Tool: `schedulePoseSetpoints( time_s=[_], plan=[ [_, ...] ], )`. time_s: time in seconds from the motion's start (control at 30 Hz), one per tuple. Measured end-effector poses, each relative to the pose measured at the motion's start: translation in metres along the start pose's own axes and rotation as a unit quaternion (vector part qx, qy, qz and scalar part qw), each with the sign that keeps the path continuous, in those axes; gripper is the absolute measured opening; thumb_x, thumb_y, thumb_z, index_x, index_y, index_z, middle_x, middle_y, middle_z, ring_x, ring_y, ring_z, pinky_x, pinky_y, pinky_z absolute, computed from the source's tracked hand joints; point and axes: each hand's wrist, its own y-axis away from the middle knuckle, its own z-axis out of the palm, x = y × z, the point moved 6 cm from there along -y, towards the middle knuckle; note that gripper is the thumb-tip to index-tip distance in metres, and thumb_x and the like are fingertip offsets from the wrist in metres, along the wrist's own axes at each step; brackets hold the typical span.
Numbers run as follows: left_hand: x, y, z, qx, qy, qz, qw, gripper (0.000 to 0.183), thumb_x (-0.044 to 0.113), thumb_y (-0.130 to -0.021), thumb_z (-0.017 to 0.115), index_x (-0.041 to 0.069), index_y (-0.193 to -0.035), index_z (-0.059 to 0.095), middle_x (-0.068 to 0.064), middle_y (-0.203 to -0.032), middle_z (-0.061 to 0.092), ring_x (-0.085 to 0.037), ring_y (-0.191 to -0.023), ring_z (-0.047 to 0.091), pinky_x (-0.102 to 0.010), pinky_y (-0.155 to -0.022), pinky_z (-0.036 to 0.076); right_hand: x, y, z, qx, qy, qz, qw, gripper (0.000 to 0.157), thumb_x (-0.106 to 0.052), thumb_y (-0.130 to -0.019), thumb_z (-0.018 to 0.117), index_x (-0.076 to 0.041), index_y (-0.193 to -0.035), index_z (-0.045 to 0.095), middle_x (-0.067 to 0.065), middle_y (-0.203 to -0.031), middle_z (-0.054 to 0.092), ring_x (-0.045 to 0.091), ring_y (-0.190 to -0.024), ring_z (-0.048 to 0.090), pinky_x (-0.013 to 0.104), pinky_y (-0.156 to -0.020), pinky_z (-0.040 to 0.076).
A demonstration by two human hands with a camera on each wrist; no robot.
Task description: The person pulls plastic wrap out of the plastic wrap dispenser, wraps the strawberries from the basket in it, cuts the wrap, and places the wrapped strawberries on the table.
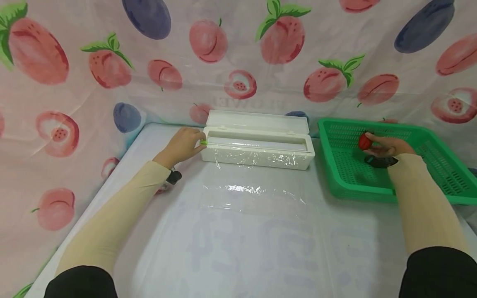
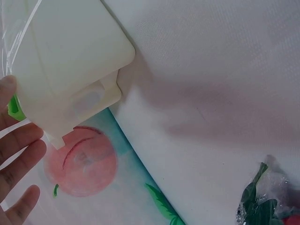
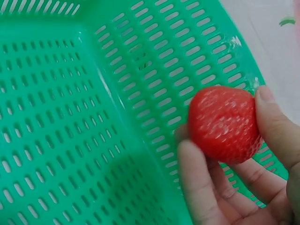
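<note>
A red strawberry (image 3: 226, 124) is held between the thumb and fingers of my right hand (image 1: 389, 145), over the green basket (image 1: 357, 190). At the left end of a white cling film dispenser (image 1: 257, 160), my left hand (image 1: 182, 145) pinches a small green slide cutter (image 1: 203, 142). The dispenser's lid (image 1: 257, 121) stands raised, and a film roll (image 1: 257, 143) shows inside. Clear cling film (image 1: 242, 190) runs over its front edge and lies on the table. In the left wrist view, only part of the green cutter shows beside my thumb.
A film-wrapped bundle with green leaves (image 2: 260, 201) and a bit of red lies left of the dispenser, mostly hidden by my left wrist in the head view. Fruit-printed cloth (image 1: 238, 49) hangs behind the white table (image 1: 242, 256).
</note>
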Motion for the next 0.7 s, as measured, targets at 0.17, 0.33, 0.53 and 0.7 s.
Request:
schedulePoseSetpoints(
  time_s=[0.17, 0.33, 0.53, 0.7],
  plan=[
    [0.002, -0.001, 0.000, 0.005, 0.000, 0.006, 1.0000, 0.019, 0.020, -0.083, 0.070, 0.005, -0.093, 0.068, -0.011, -0.085, 0.067, -0.028, -0.080, 0.062, -0.047, -0.086, 0.046, -0.002, -0.001, 0.003, -0.045, -0.160, 0.027, 0.986, 0.091, -0.051, -0.091, 0.039, -0.014, -0.142, -0.025, 0.003, -0.135, 0.036, -0.002, -0.078, 0.064, 0.013, -0.084, 0.048],
    [0.003, 0.000, 0.000, 0.008, -0.001, 0.007, 0.9999, 0.019, 0.020, -0.083, 0.070, 0.004, -0.093, 0.067, -0.010, -0.084, 0.066, -0.028, -0.079, 0.062, -0.047, -0.086, 0.047, -0.007, 0.002, 0.003, -0.063, -0.116, 0.012, 0.991, 0.090, -0.049, -0.093, 0.037, -0.012, -0.140, -0.031, 0.011, -0.156, -0.014, 0.013, -0.110, 0.061, 0.012, -0.089, 0.046],
    [0.001, 0.001, -0.001, 0.007, 0.001, 0.002, 1.0000, 0.018, 0.020, -0.083, 0.070, 0.005, -0.092, 0.068, -0.010, -0.085, 0.066, -0.028, -0.080, 0.062, -0.047, -0.087, 0.046, -0.019, 0.010, 0.011, -0.073, -0.013, -0.046, 0.996, 0.086, -0.047, -0.098, 0.032, -0.003, -0.141, -0.027, 0.021, -0.153, -0.022, 0.010, -0.133, 0.037, 0.020, -0.104, 0.039],
    [0.002, 0.001, -0.002, 0.005, 0.004, 0.003, 1.0000, 0.018, 0.020, -0.083, 0.070, 0.004, -0.093, 0.068, -0.010, -0.085, 0.066, -0.028, -0.079, 0.061, -0.047, -0.086, 0.046, -0.025, 0.022, 0.015, -0.059, -0.026, -0.076, 0.995, 0.080, -0.035, -0.100, 0.038, 0.000, -0.144, -0.019, 0.006, -0.154, 0.021, -0.011, -0.099, 0.055, 0.021, -0.098, 0.046]
  ],
)
